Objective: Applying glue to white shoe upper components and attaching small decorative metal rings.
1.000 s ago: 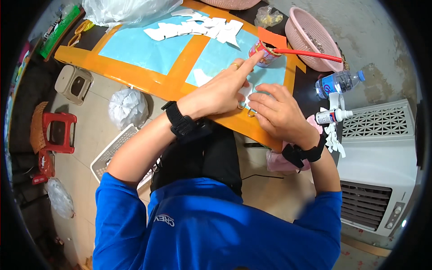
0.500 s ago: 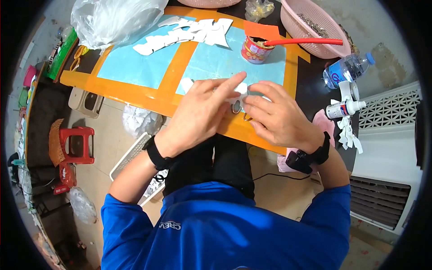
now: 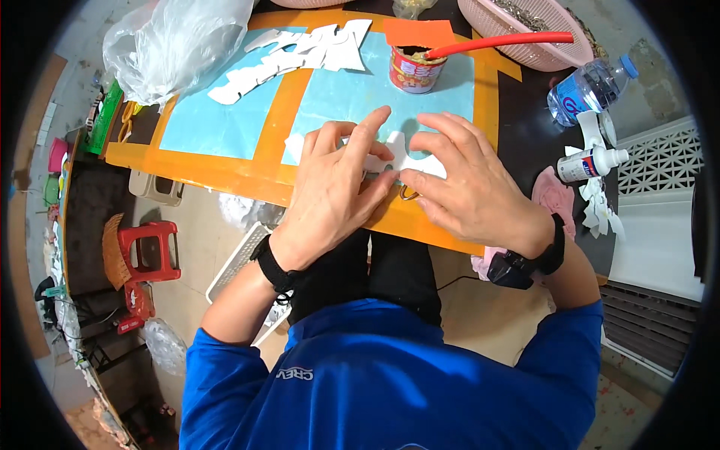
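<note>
A flat white cut-out piece (image 3: 415, 160) lies at the front of the table between my hands. My left hand (image 3: 330, 176) is over its left part, index finger raised, with thumb and bent fingers closed at the piece beside a small metal ring (image 3: 388, 167), mostly covered by the thumb. From the other side my right hand (image 3: 474, 180) grips the piece's edge, thumb low and curled fingers above, white showing between them. Just below the thumbs, a second metal ring (image 3: 407, 194) rests on the orange tape. Where exactly the fingertips press is partly hidden.
Beyond my hands stands a red printed tub (image 3: 415, 73) with a red-handled tool in it. White cut pieces (image 3: 345, 46) and a plastic bag (image 3: 176, 49) lie at the far left. A pink basket (image 3: 525, 30), water bottle (image 3: 589, 90) and white squeeze bottle (image 3: 589, 163) are right.
The white piece, bunched between my fingers before, now lies flatter and shows more. My fingers have shifted around it, and the upright ring is now mostly behind my left thumb. The view has shifted slightly.
</note>
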The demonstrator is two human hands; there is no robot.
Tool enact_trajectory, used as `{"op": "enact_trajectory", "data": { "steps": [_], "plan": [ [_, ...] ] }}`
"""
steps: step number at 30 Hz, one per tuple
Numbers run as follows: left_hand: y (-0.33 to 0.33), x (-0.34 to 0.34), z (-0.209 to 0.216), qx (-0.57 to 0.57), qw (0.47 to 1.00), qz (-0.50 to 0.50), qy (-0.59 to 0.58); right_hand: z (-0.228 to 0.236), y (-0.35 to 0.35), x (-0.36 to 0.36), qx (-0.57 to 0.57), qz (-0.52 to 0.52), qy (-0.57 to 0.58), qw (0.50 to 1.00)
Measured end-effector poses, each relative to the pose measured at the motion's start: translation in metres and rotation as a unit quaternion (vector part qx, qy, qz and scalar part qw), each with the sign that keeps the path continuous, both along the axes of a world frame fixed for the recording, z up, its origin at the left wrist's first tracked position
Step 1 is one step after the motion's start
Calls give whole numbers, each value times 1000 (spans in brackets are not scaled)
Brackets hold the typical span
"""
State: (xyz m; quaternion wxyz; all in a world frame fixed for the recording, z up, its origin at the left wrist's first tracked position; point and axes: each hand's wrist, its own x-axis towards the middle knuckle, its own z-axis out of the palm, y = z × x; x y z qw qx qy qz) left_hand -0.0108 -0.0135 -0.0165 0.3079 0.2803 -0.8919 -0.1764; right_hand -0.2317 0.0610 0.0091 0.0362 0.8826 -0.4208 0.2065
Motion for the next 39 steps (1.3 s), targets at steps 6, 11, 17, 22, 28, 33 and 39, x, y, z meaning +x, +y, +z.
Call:
{"op": "enact_trajectory", "data": {
  "steps": [6, 11, 17, 22, 28, 33, 39],
  "plan": [
    [7, -13, 8, 78, 996, 43, -11, -1, 1, -2, -7, 2, 15, 1000],
    [11, -23, 12, 61, 996, 56, -26, 5, 0, -5, -3, 14, -20, 1000],
    [13, -28, 7, 39, 995, 82, -52, 7, -3, -19, 66, 20, -186, 980],
    [13, -26, 0, 3, 996, 78, -31, -11, -3, -10, 128, 0, -190, 973],
    [7, -11, -1, 47, 995, 73, 52, -12, -4, -8, 151, -8, -198, 969],
    [6, 8, 7, 74, 980, 75, 169, -12, -3, -9, 158, -17, -206, 966],
    [21, -12, -2, 27, 997, 58, 48, -12, -2, -10, 155, -25, -197, 968]
  ]
}}
